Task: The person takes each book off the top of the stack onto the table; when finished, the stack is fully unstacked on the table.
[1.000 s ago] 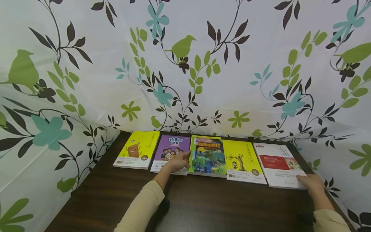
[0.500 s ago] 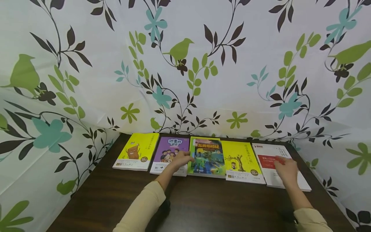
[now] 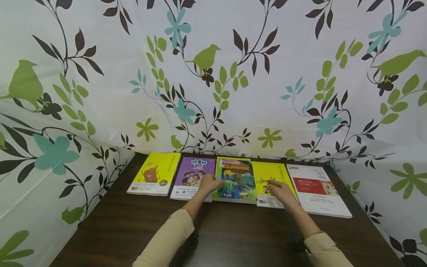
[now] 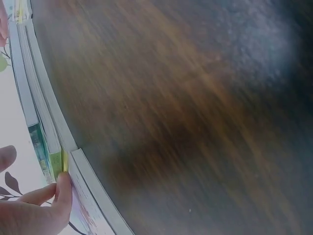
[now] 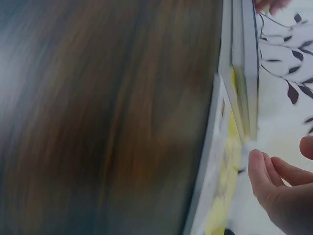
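A picture book with a blue-green jungle cover [image 3: 235, 183] lies on top of a small stack in the middle of a row of books. My left hand [image 3: 207, 184] is over the right part of a purple book [image 3: 187, 168]. In the left wrist view its fingertips [image 4: 63, 178] are right at the green-edged side of the stack. My right hand [image 3: 283, 194] hovers over a yellow book with a tree and swing [image 3: 281, 172], holding nothing. Its fingertips [image 5: 255, 156] point toward the stack's other side in the right wrist view, thumb apart.
At the row's left end lies a yellow book with a brown cartoon figure [image 3: 155, 172]. A white book with a red band [image 3: 310, 185] is at the right end. All rest on a dark wooden table [image 3: 233, 233] against a patterned cloth backdrop [image 3: 267, 92].
My right hand has moved left, from the white book's lower right corner across its cover to above the yellow tree book. My left hand stays beside the middle stack.
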The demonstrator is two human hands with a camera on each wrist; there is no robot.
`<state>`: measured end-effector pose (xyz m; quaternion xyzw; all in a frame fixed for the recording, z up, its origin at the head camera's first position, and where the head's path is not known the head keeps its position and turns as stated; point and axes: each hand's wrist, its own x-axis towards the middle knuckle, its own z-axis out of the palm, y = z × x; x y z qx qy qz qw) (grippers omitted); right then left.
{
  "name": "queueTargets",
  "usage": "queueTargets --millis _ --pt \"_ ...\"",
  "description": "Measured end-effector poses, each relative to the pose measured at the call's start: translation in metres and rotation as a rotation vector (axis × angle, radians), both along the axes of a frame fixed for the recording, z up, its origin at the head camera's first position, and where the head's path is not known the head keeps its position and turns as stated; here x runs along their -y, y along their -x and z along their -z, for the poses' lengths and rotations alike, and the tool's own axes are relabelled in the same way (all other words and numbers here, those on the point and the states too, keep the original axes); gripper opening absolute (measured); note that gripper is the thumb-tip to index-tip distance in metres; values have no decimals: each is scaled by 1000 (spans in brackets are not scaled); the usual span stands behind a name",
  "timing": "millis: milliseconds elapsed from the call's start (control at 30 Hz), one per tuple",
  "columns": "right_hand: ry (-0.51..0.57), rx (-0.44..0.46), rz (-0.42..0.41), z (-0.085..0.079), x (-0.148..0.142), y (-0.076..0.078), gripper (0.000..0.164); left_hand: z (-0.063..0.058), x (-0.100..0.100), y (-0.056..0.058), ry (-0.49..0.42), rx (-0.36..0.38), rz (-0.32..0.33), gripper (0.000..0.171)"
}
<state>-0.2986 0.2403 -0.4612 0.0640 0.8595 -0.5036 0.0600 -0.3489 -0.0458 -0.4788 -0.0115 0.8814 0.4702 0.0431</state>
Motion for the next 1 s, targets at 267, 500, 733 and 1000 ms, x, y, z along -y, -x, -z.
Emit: queueTargets --millis 267,500,733,1000 --pt "226 45 -35 16 33 23 49 0 1 4 17 69 -32 49" --pt "92 37 -63 23 36 32 52 6 1 3 -7 41 -10 42" --pt "15 60 -156 20 30 32 60 13 -5 2 63 -63 -23 41" --pt "27 103 -208 15 32 32 60 4 -4 -5 88 -66 -56 34"
